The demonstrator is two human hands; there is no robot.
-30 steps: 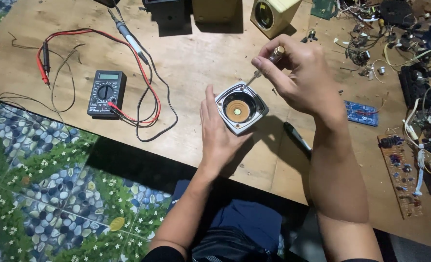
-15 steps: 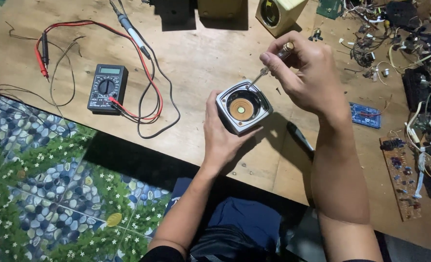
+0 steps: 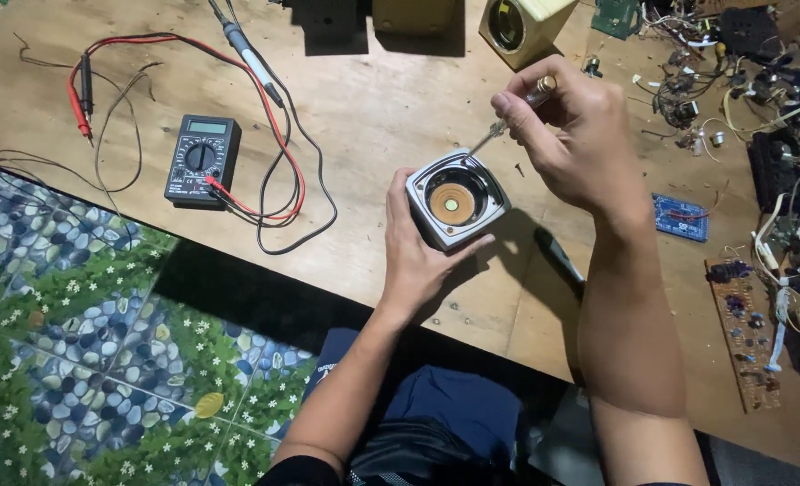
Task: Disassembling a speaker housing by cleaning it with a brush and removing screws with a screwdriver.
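My left hand [image 3: 422,256] grips a small square speaker unit [image 3: 457,200] with a silver frame and an orange-brown cone, facing up above the wooden table [image 3: 373,108]. My right hand [image 3: 575,135] holds a small screwdriver [image 3: 508,121] by its handle, with the thin metal tip set at the speaker's upper right corner. Both forearms reach in from the bottom of the view.
A black multimeter [image 3: 202,160] with red and black leads [image 3: 274,153] lies at the left. A wooden speaker box [image 3: 521,25] stands at the back. A blue circuit board [image 3: 681,218], a brown board [image 3: 746,333], tangled wires [image 3: 769,81] and a dark tool [image 3: 557,254] lie at the right.
The view has shifted slightly. My right hand has turned a little with the screwdriver at the speaker's corner. My left hand keeps its hold on the speaker.
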